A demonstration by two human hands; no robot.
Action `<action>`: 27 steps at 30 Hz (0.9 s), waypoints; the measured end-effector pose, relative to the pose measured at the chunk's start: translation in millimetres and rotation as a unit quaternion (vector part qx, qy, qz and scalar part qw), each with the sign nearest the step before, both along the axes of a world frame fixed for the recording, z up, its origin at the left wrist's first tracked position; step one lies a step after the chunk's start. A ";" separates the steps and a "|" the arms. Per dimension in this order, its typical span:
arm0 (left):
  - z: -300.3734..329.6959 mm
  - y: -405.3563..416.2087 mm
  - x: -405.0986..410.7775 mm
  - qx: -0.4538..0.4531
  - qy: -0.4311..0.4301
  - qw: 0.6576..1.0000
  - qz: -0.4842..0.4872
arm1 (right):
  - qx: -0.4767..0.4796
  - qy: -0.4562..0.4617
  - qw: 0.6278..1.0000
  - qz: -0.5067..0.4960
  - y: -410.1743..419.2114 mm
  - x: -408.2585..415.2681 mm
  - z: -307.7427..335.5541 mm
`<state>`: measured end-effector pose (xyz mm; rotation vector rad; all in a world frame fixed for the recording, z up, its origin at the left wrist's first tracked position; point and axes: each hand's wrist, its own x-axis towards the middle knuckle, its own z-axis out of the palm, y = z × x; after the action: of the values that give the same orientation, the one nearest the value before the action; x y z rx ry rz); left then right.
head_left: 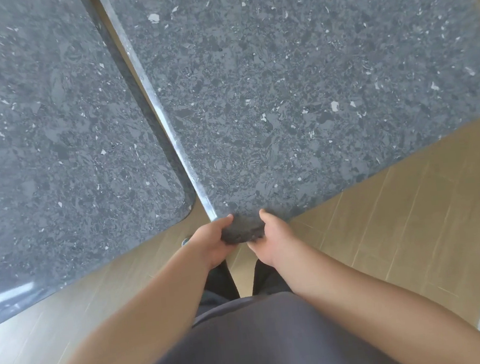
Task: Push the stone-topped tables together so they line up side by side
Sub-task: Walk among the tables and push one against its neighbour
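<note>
Two dark, speckled stone desks fill most of the view. The right desk (pixel 297 87) stretches away from both hands, its near rounded corner caught between them. The left desk (pixel 44 137) lies off to the left of the hands, its own rounded corner close beside them. A narrow wedge of floor shows between the two tops, tight near the hands and widening farther away, so the long edges are near but not flush. A pale bright strip runs along the right desk's left edge. Tan wood-plank floor (pixel 399 218) spreads open to the right of the hands and below them. The left hand (pixel 214 241) grips the corner from its left side, thumb on top. The right hand (pixel 271 237) grips it from the right, thumb on top.
</note>
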<state>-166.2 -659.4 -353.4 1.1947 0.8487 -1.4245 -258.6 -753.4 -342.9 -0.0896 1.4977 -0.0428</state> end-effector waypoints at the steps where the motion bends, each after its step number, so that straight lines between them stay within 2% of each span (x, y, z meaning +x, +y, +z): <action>1: 3.2 -1.7 -1.0 0.017 -0.015 1.000 0.000 | 0.006 0.004 1.000 0.021 -6.2 -1.8 5.3; 5: 15.2 -5.3 -9.7 0.087 -0.101 0.991 0.009 | 0.024 0.001 0.988 0.151 -31.4 -11.2 25.8; 9: 32.6 -0.2 -23.7 0.099 -0.152 0.982 0.054 | -0.017 -0.046 0.969 0.241 -53.5 -17.2 51.3; 17: 94.7 18.7 -59.6 0.025 -0.283 0.947 0.151 | -0.121 -0.159 0.960 0.198 -87.7 -38.3 122.8; 22: 147.1 14.0 -80.5 -0.043 -0.355 0.923 0.144 | -0.206 -0.229 0.933 0.189 -82.7 -69.2 171.8; 27: 183.7 2.3 -119.7 -0.076 -0.401 0.907 0.105 | -0.279 -0.259 0.909 0.167 -79.7 -118.0 203.3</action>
<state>-285.9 -657.1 -169.7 1.3594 0.2646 -0.6897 -376.6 -833.0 -139.6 -0.7411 0.8837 -0.2038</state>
